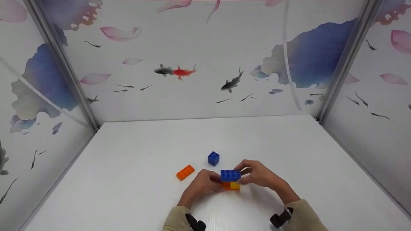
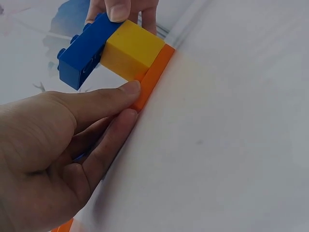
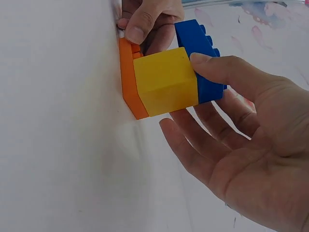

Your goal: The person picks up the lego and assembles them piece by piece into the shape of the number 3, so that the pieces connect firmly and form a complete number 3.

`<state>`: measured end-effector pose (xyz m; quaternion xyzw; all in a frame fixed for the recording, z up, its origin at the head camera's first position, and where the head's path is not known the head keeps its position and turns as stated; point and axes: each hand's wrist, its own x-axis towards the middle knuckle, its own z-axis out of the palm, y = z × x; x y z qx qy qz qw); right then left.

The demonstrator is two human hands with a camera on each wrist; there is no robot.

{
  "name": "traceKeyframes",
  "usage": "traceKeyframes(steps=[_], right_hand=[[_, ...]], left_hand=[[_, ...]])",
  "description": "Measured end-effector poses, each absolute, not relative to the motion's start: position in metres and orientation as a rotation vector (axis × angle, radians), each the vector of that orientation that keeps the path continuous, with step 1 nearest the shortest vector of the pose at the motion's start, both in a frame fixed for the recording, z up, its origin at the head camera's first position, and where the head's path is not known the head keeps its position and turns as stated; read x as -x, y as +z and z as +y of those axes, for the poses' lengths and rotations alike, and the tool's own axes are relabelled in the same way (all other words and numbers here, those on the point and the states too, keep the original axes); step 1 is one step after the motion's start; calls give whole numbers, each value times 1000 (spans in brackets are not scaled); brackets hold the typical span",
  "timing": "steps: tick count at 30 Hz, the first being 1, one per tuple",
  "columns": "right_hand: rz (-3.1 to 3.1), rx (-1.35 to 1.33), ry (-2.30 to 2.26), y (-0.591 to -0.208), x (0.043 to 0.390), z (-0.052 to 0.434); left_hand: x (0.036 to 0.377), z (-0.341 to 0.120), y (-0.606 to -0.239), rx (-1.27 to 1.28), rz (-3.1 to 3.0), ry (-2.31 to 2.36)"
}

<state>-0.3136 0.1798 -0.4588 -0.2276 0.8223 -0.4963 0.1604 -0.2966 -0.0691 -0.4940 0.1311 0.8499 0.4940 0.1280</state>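
A flat orange brick lies on the table with a yellow brick on its right part. On top of the yellow brick sits a long blue brick, which juts out leftward over the orange one. My left hand pinches the left end of the orange brick between thumb and fingers. With thumb and fingers, my right hand holds the right end of the long blue brick. In the right wrist view its thumb lies at the seam of blue and yellow.
A second flat orange brick lies on the white table left of my left hand. A small blue brick stands behind the stack. Printed panels wall the table at the back and sides.
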Motion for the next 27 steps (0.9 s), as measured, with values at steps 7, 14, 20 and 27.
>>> traceKeyframes(steps=[7, 14, 20, 27], right_hand=[[2263, 566, -1438, -469, 318, 184], [2218, 535, -1477, -476, 318, 187], [2285, 498, -1430, -473, 317, 183], [2314, 457, -1387, -475, 319, 180]], left_hand=[[299, -66, -491, -370, 2473, 1435], [298, -68, -490, -339, 2446, 1448], [302, -71, -491, -260, 2485, 1591], [308, -66, -494, 7, 2607, 1827]])
